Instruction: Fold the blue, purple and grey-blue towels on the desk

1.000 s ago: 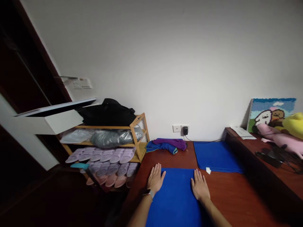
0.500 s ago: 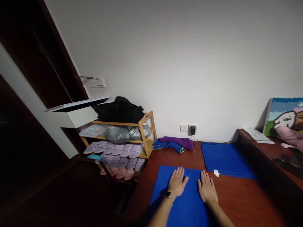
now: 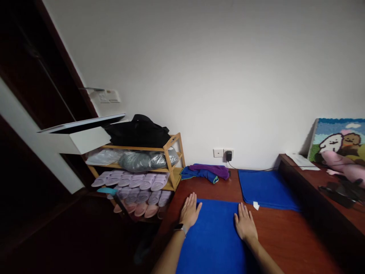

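Observation:
A blue cloth (image 3: 215, 236) lies flat on the reddish-brown table (image 3: 285, 236), its near end running out of the picture. My left hand (image 3: 189, 211) rests flat at the cloth's left edge, fingers stretched out and partly over the bare wood; a watch is on that wrist. At the right edge of the cloth, my right hand (image 3: 245, 223) lies palm down with its fingers extended. Neither hand holds anything. Farther back on the right is a folded blue cloth (image 3: 265, 188) with a small white tag (image 3: 256, 206).
Crumpled purple and blue cloths (image 3: 209, 172) lie by the wall. To the left stands a wooden rack (image 3: 171, 167) with slippers, wrapped bundles and a black bag (image 3: 139, 131). A raised ledge (image 3: 322, 190) borders the table's right side, and a plugged-in adapter (image 3: 229, 155) trails a cord.
My left hand has slid left across the cloth to its left edge. My right hand stays at the right edge. The view has turned slightly to the right.

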A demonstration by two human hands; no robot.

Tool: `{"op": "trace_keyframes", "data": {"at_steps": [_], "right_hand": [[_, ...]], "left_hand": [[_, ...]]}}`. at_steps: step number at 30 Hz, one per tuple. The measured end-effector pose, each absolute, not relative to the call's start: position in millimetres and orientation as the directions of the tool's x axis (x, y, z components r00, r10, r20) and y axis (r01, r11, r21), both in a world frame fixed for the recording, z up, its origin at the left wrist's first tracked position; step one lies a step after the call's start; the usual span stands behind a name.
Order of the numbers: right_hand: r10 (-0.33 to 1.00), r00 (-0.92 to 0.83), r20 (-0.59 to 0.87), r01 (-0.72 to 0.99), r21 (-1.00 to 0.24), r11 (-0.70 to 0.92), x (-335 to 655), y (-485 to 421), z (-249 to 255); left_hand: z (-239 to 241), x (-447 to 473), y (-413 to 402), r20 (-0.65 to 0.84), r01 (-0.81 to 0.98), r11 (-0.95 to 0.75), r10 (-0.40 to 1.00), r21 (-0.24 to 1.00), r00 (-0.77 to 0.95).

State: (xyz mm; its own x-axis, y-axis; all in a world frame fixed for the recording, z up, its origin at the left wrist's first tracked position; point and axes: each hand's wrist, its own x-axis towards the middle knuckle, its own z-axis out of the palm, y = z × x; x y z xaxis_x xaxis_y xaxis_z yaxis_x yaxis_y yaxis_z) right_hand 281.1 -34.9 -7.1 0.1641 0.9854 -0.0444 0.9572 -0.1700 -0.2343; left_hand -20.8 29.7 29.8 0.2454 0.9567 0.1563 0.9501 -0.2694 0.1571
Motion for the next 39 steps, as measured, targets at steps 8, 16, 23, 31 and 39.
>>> {"op": "trace_keyframes", "data": {"at_steps": [8, 16, 23, 31, 39], "right_hand": [[0.992, 0.111, -0.065, 0.978, -0.17, -0.12, 282.9, -38.9, -2.0], [0.987, 0.151, -0.047, 0.969, -0.19, -0.157, 282.4, -37.1, -6.7], [0.985, 0.163, -0.056, 0.961, -0.216, -0.172, 281.8, -35.3, -5.0], [0.988, 0.149, -0.046, 0.959, -0.235, -0.156, 275.5, -65.7, 8.2], [0.991, 0.126, -0.034, 0.95, -0.284, -0.131, 270.0, -111.1, 5.9]], "left_hand": [[10.0, 136.4, -28.4, 0.164, 0.776, -0.543, 0.839, 0.32, 0.52], [14.2, 48.8, -31.9, 0.089, 0.877, -0.418, 0.908, 0.237, 0.409], [7.0, -39.1, -31.8, 0.158, 0.95, -0.276, 0.955, 0.147, 0.252], [4.9, -34.4, -29.0, 0.15, 0.951, -0.268, 0.958, 0.155, 0.245], [-1.9, -35.1, -21.7, 0.157, 0.955, -0.264, 0.957, 0.134, 0.242]]}}
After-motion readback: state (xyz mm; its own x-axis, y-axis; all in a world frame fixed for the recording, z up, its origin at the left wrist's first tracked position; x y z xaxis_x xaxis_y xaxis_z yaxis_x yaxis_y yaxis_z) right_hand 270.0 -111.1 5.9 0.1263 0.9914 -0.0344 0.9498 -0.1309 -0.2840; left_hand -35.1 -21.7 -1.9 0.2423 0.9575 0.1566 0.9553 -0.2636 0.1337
